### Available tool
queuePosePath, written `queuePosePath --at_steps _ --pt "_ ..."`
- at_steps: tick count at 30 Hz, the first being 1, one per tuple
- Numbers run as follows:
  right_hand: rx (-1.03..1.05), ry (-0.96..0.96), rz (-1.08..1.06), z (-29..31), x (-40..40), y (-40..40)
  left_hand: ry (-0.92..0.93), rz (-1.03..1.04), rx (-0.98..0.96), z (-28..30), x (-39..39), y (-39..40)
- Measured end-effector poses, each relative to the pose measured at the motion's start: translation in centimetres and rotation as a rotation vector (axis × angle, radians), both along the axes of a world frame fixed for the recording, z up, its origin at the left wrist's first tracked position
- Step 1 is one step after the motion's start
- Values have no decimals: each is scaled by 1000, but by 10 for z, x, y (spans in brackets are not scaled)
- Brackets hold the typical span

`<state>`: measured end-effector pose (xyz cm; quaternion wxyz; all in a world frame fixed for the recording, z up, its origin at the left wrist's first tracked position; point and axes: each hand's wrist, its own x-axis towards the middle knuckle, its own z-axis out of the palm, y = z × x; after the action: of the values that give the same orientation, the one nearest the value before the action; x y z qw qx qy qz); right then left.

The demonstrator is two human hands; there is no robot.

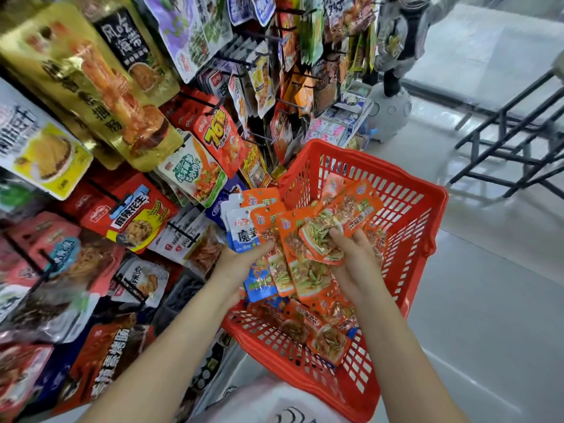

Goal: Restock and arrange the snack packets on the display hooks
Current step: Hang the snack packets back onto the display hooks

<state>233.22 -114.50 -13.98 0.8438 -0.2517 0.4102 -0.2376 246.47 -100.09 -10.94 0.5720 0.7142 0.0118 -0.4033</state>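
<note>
Gold foil catches the light at the far left, where a large gold packet (100, 87) hangs on the display rack (259, 61) among many other snack bags. Below it a white and yellow packet (39, 148) faces outward, and lower down red packets (134, 215) crowd the black hooks (198, 100). A red bag printed with a big yellow "76" (218, 138) hangs nearer the middle, with a green and white packet (195, 172) just beneath it.

Moving right, the person's left hand (241, 264) grips a fanned bunch of small packets, the thumb curled over their fronts: white and blue packets (242, 232) on the rack side and orange snack packets (293, 254) overlapping beside them. A blue packet (259, 282) sticks out under the bunch, against the palm.

The right hand (351, 264) is next to it, fingers curled round another clutch of the orange packets, pinching one with green vegetables pictured on it (320, 239). The two handfuls touch and overlap between the hands.

Both hands are held over a red plastic basket (412, 239), which sits tilted beside the rack. More orange packets (323, 331) lie loose in its bottom. Right of the basket is pale glossy floor (488, 300), and a dark metal frame (518, 138) stands well apart at the upper right.
</note>
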Motion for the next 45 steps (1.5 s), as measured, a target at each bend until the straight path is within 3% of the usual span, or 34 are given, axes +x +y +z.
queuePosePath --at_steps 5,11,17,20,27,36,39,45 --pt "-23 8 2 6 17 17 343 21 -120 5 -10 -5" --pt "-247 92 212 3 14 21 277 14 -150 -3 -9 8" --pt "-201 2 340 7 7 14 252 145 -167 7 5 22" --pt "-423 97 498 16 17 36 269 192 -170 16 1 26" --pt "-638 116 504 38 32 76 428 260 -418 46 -15 52" --pt "-904 87 608 85 27 148 206 239 -245 85 -22 133" --pt "-992 56 632 101 29 185 214 355 -331 94 -25 174" --pt "-1051 17 715 149 25 237 110 347 -453 133 -46 252"
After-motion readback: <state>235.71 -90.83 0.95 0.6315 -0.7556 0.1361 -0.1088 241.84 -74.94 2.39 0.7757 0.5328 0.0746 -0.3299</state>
